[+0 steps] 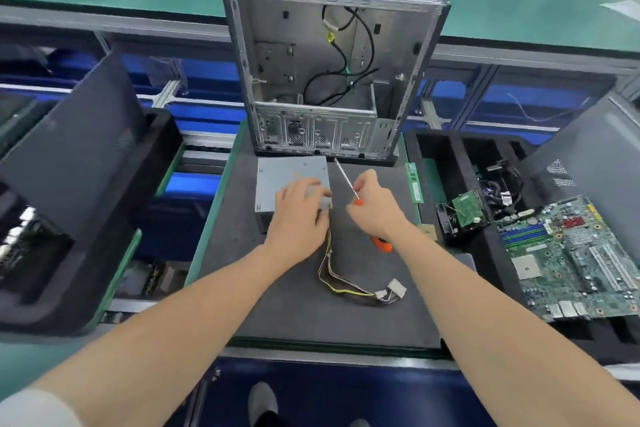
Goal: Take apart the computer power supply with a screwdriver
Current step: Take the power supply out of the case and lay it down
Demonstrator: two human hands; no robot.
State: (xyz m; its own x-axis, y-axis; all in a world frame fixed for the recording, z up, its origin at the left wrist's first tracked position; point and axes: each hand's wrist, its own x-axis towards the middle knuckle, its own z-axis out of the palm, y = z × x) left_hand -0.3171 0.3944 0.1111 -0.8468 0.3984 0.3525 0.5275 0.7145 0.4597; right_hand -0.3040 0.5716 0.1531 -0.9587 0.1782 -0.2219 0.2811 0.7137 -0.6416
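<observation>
Head view: the power supply (292,180), a grey metal box, lies flat on the dark mat of the desk (294,315). The left hand (301,215) rests on its near right part, fingers fairly straight and slightly spread over the top panel, holding nothing. Just right of the power supply, the right hand (372,208) grips the screwdriver (346,180), fingers curled round the upper end of its orange handle. The handle's other end shows below the wrist. The metal shaft slants up and left, and its tip is beside the power supply's far right corner. Whether the tip touches anything cannot be told.

A cable bundle (332,270) of yellow, black and white wires runs from the near side of the power supply toward the person and ends in white connectors (394,288). Right behind the power supply stands the open case (329,62), stripped, with loose black cables inside.

Further right of the power supply, past the right hand, a green memory stick (414,184) lies at the mat's edge. Well to the right, a motherboard (571,260) lies in a black tray (446,156).
</observation>
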